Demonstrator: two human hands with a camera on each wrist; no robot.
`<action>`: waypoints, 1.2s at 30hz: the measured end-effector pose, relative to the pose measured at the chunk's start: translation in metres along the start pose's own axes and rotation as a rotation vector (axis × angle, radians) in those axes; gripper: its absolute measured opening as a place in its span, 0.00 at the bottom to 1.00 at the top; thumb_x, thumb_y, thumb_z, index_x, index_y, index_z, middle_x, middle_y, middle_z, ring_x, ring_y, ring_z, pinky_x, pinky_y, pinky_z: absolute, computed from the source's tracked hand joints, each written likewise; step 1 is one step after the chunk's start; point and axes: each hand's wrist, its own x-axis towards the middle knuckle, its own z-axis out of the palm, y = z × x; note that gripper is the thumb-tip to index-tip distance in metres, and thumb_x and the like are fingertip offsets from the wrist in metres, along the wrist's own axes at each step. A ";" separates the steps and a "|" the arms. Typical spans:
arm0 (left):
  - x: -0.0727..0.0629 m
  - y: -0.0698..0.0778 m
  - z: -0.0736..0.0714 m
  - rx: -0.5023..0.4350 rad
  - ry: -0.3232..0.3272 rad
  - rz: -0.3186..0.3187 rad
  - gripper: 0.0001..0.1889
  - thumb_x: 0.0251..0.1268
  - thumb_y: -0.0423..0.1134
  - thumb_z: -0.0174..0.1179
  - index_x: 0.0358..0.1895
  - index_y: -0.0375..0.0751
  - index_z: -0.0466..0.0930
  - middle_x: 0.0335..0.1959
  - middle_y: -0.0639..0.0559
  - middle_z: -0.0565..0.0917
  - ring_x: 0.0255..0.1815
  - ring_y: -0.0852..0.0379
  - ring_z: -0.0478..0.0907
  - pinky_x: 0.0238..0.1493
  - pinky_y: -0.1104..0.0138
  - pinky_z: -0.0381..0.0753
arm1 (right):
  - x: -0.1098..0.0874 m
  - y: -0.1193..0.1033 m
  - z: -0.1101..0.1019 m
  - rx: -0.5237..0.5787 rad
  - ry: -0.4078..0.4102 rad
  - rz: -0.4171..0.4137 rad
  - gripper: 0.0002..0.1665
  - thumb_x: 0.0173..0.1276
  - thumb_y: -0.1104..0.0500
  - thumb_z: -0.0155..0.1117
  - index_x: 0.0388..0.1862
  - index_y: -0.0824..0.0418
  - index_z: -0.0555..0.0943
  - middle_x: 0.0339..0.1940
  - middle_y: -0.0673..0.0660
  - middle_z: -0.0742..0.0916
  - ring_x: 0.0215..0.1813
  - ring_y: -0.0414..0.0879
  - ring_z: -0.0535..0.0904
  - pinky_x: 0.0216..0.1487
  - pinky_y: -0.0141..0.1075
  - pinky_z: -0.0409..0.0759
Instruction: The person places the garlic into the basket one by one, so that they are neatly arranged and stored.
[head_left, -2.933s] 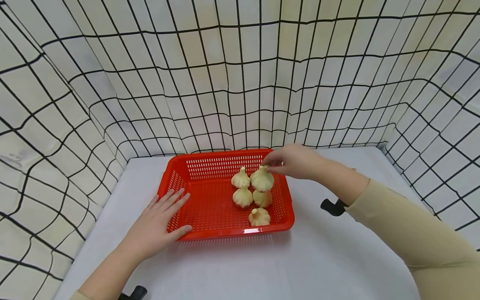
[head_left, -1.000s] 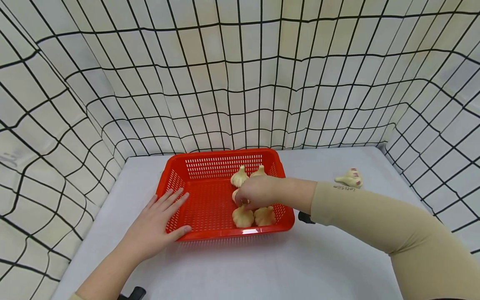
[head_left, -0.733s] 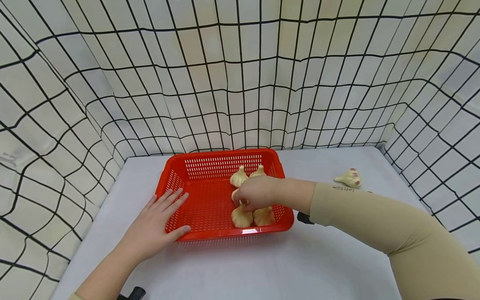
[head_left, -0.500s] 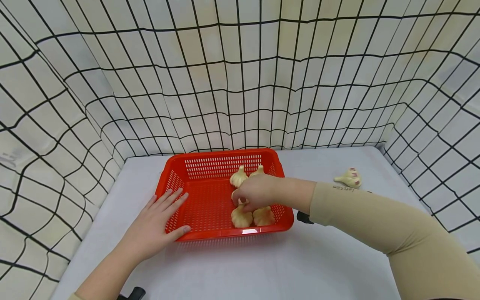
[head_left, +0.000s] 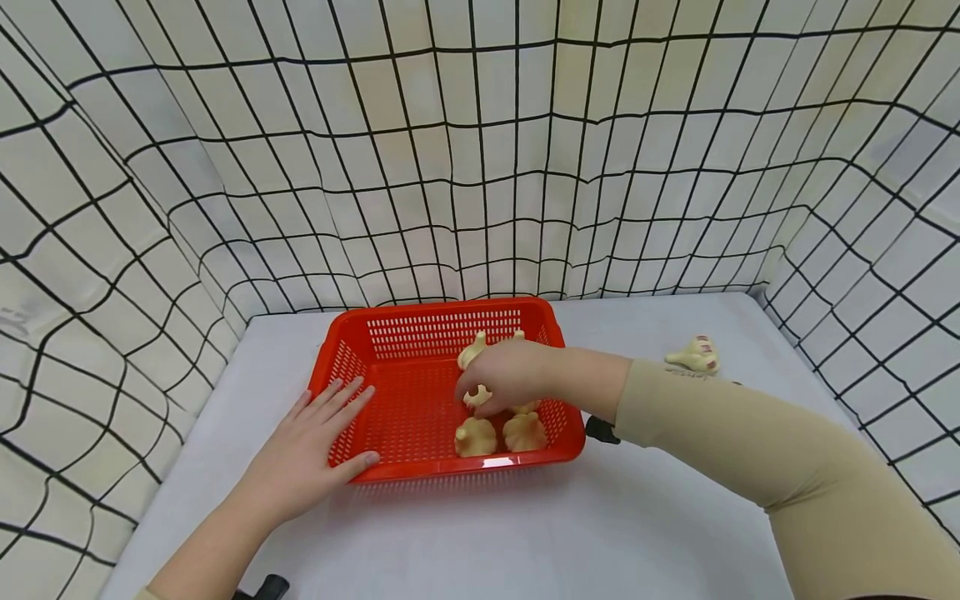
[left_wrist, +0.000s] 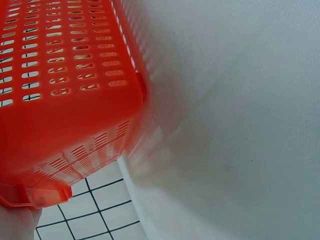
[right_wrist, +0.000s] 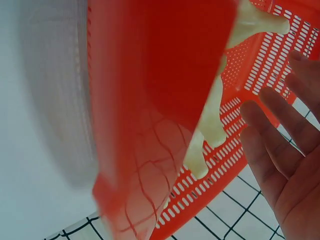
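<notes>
A red plastic basket [head_left: 405,477] with slotted walls holds several garlic bulbs in its right half. My left hand [head_left: 315,446] lies on its left rim, fingers spread and straight. Over the bulbs is my right hand [head_left: 513,375], its fingers loosely bent. In the right wrist view the fingers [right_wrist: 272,140] hold nothing and hang apart from the bulbs. Just below the right hand lie a front-left garlic bulb [head_left: 476,437] and a front-right garlic bulb [head_left: 525,433]. A back garlic bulb [head_left: 472,352] stands with its stem up; other bulbs are partly hidden by the hand.
Another garlic bulb [head_left: 696,355], with reddish marks, lies on the white table [head_left: 637,517] right of the basket, beyond the right sleeve. A black net [head_left: 517,175] before white walls encloses the back and sides.
Earlier my right hand held a garlic bulb near the basket's back right. It moved to the front-left bulb, and has now let go and lifted slightly; that bulb has tipped. My left hand stays.
</notes>
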 end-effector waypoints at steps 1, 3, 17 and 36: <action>0.000 0.000 0.000 0.000 0.000 0.000 0.46 0.61 0.67 0.60 0.79 0.51 0.57 0.79 0.47 0.57 0.78 0.39 0.50 0.78 0.50 0.32 | 0.001 -0.001 0.001 0.004 -0.008 -0.006 0.18 0.66 0.47 0.69 0.55 0.44 0.85 0.47 0.42 0.88 0.44 0.36 0.78 0.43 0.30 0.79; 0.000 0.000 0.000 0.000 0.000 -0.001 0.46 0.61 0.67 0.60 0.79 0.51 0.57 0.79 0.47 0.57 0.78 0.39 0.50 0.78 0.49 0.33 | 0.002 -0.002 0.002 0.016 -0.025 -0.011 0.18 0.66 0.46 0.70 0.55 0.44 0.86 0.47 0.42 0.88 0.44 0.36 0.78 0.41 0.31 0.79; 0.000 -0.001 0.000 0.000 0.005 0.001 0.46 0.61 0.67 0.59 0.78 0.51 0.57 0.79 0.47 0.57 0.78 0.38 0.50 0.78 0.51 0.30 | 0.007 -0.008 0.009 0.039 -0.096 -0.086 0.19 0.64 0.47 0.70 0.54 0.44 0.87 0.43 0.37 0.87 0.46 0.35 0.78 0.48 0.30 0.77; 0.000 0.000 -0.001 -0.005 -0.004 -0.010 0.46 0.60 0.67 0.61 0.78 0.50 0.58 0.79 0.47 0.57 0.78 0.39 0.51 0.78 0.48 0.33 | 0.011 -0.015 0.015 -0.103 -0.092 -0.176 0.15 0.64 0.49 0.71 0.50 0.44 0.88 0.45 0.39 0.86 0.47 0.33 0.78 0.52 0.28 0.76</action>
